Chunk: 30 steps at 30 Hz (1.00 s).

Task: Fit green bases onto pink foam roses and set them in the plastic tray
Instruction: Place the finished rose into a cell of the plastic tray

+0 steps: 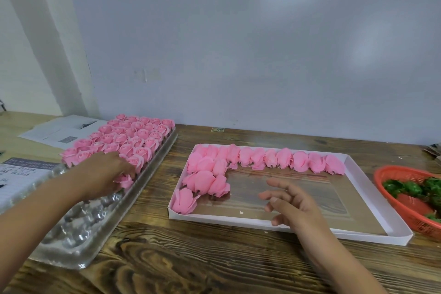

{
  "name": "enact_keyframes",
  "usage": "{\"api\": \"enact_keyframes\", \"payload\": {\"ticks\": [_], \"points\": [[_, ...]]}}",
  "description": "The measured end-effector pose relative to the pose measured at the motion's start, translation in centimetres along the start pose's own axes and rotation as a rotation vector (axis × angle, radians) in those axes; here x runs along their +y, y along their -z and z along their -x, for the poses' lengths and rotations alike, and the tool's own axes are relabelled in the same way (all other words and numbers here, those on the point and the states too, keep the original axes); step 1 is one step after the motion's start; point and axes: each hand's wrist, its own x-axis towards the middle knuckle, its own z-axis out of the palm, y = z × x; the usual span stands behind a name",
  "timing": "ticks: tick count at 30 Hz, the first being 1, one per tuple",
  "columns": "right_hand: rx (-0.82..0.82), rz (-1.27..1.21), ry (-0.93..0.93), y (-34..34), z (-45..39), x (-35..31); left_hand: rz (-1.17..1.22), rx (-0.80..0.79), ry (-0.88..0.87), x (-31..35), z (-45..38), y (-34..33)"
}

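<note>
My left hand [105, 172] pinches a rose [125, 180] over the plastic tray [78, 231]; my right hand [290, 205] hovers open above the white box [372, 200], red basket [405, 210] beyond it.

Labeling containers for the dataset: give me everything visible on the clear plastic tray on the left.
The clear plastic tray is a long, glossy, see-through blister sheet with rows of moulded round cups. It lies flat on the wooden table, running diagonally from the near left edge toward the wall. Its far part is filled with upright pink roses; the near cups are empty. The left hand reaches over it, setting a rose at the edge of the filled rows. Printed papers lie beside it.
</note>
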Motion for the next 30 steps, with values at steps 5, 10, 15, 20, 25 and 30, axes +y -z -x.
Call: {"api": "enact_keyframes", "payload": {"ticks": [5, 10, 15, 20, 25, 30], "points": [[0.002, 0.008, 0.0, -0.1, 0.2, -0.2, 0.068, 0.098, 0.02, 3.4, 0.4, 1.9], [0.001, 0.013, 0.001, -0.2, 0.3, -0.5, 0.543, 0.254, -0.121, 12.2, 1.5, 2.9], [-0.003, 0.03, 0.0, -0.1, 0.2, -0.3, 0.643, 0.263, -0.268, 18.2, 1.4, 0.1], [0.018, 0.335, -0.019, -0.4, -0.1, 0.1, 0.597, 0.549, -0.273, 19.6, 1.3, -1.6], [-0.009, 0.617, -0.203, -1.4, -2.3, -0.5, 0.611, 0.595, -0.275, 19.9, 1.3, -2.1], [-0.004, 0.276, -0.461, -5.1, -5.4, -0.5, 0.612, 0.595, -0.284, 19.8, 1.4, -2.0]]}}
